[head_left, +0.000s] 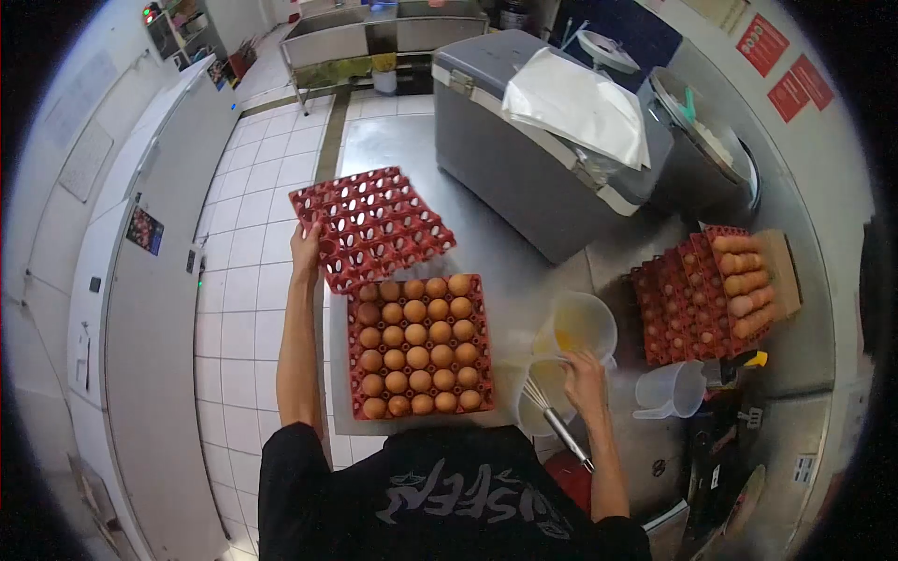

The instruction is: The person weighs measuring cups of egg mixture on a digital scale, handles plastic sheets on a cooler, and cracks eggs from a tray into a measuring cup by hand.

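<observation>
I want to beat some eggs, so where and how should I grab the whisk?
The whisk is probably best taken by its metal handle, from above on your right: the straight handle slants toward your body with nothing covering it, while the wires point away. Your right hand is close by.

the left arm (297,365) reaches forward, nearly straight and bare below a dark sleeve (295,458), and the left hand (305,251) is closed in a grip. the right arm (603,453) angles forward and slightly inward, bringing the right hand (587,376) nearer the torso (449,491), its fingers (572,359) bent and close together. the two hands are well apart.
</observation>
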Demonstrator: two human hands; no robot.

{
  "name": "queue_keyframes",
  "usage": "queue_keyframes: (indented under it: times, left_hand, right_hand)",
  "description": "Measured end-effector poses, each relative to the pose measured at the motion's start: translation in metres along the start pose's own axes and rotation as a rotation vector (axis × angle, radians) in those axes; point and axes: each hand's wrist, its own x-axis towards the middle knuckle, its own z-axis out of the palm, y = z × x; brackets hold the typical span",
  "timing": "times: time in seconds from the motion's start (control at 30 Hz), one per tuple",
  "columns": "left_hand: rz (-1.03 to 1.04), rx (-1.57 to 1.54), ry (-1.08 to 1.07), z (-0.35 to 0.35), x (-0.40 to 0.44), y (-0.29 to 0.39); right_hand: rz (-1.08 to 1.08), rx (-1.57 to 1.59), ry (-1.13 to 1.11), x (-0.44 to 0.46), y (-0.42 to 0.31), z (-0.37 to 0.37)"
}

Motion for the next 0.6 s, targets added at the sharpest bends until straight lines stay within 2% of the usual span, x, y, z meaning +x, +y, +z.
queue_keyframes:
  times: [0.07,0.23,0.3,0.33,0.4,0.47,0.53,0.57,0.6]
  left_hand:
    - [0.049,-0.015,0.073,-0.004,0.045,-0.058]
    - [-0.06,0.003,0.038,-0.003,0.069,-0.089]
    - [-0.203,0.349,0.001,-0.011,0.074,-0.087]
    - [0.085,0.852,0.289,0.0,0.056,-0.078]
    - [0.61,0.868,0.599,0.022,0.011,-0.054]
    - [0.444,0.452,0.271,0.086,-0.121,0.057]
    - [0.233,0.382,-0.017,0.124,-0.229,0.063]
    - [0.081,0.744,-0.14,0.137,-0.283,0.055]
    - [0.075,0.574,-0.403,0.177,-0.336,0.115]
  right_hand:
    - [-0.048,0.004,-0.021,0.006,-0.008,-0.001]
    - [-0.234,-0.109,-0.239,0.025,-0.01,-0.003]
    - [-0.256,-0.099,-0.279,0.034,-0.013,-0.004]
    - [-0.283,-0.082,-0.313,0.037,-0.014,-0.005]
    - [-0.302,-0.046,-0.267,0.039,-0.011,-0.004]
    - [-0.315,-0.004,-0.226,0.039,-0.005,-0.002]
    - [-0.288,0.124,-0.167,0.039,0.003,-0.002]
    - [-0.304,0.129,-0.18,0.042,0.005,-0.001]
    - [-0.312,0.136,-0.158,0.042,0.004,0.002]
